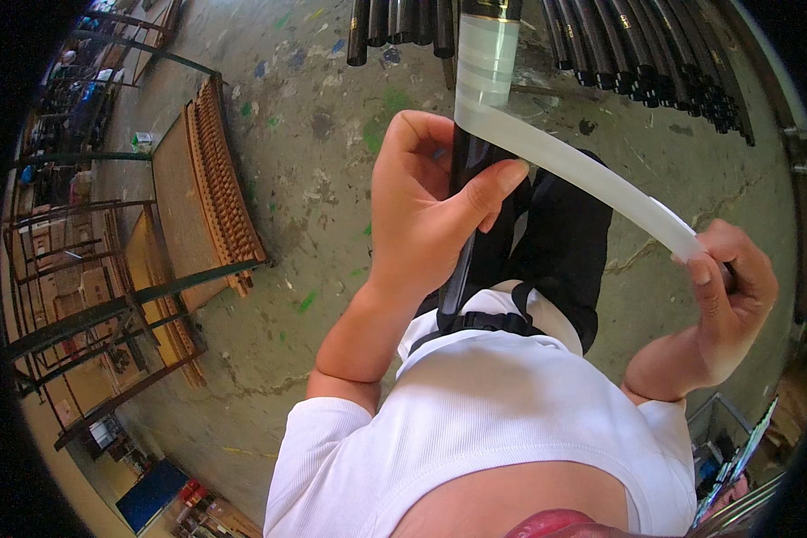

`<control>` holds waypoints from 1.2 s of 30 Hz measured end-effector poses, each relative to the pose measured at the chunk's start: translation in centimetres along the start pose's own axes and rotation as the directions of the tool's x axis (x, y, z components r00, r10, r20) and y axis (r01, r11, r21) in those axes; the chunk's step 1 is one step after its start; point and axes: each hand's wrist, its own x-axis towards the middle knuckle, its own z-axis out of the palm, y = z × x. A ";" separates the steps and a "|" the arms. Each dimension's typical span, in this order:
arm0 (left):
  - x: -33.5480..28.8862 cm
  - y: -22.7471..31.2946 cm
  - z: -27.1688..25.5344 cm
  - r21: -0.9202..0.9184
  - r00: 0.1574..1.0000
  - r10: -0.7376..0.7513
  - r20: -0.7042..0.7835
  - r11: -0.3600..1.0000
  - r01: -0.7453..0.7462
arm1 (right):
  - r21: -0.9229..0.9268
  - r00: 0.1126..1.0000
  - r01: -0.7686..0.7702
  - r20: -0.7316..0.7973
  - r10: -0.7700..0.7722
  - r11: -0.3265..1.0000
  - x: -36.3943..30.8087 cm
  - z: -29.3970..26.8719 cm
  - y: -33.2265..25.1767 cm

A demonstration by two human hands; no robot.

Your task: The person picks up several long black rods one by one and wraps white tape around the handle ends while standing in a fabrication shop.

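A glossy black shaft [472,154] runs from my waist away from me, its near end against the black belt buckle [489,321]. My left hand [430,184] is closed around it, thumb on top. Just beyond that hand, a whitish strip [592,175] winds around the shaft in overlapping turns. The wrapped part [486,67] looks pale and partly see-through, with a black and gold band past it. From the last turn the strip stretches right, flat and taut. My right hand [731,287] pinches its free end between thumb and fingers.
Several black shafts [403,22] lie in a row at the top, and a larger row [646,54] extends to the right. At left stands a metal-framed rack [90,314] with stacked brown wooden pieces [215,170]. The concrete floor [305,224] is paint-spotted.
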 end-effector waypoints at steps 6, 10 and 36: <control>-0.9 1.3 0.0 -0.199 0.987 -0.065 0.147 0.976 0.094 | 0.092 0.997 -0.081 0.029 0.078 0.992 0.6 0.4 1.0; -1.4 1.2 0.1 -0.151 0.985 -0.064 0.163 0.984 0.089 | 0.124 0.993 -0.112 0.038 0.108 0.986 1.1 0.5 1.6; -1.7 0.9 1.7 -0.034 0.948 -0.191 0.255 0.978 0.207 | 0.353 0.986 -0.167 0.084 0.147 0.921 0.6 2.1 2.5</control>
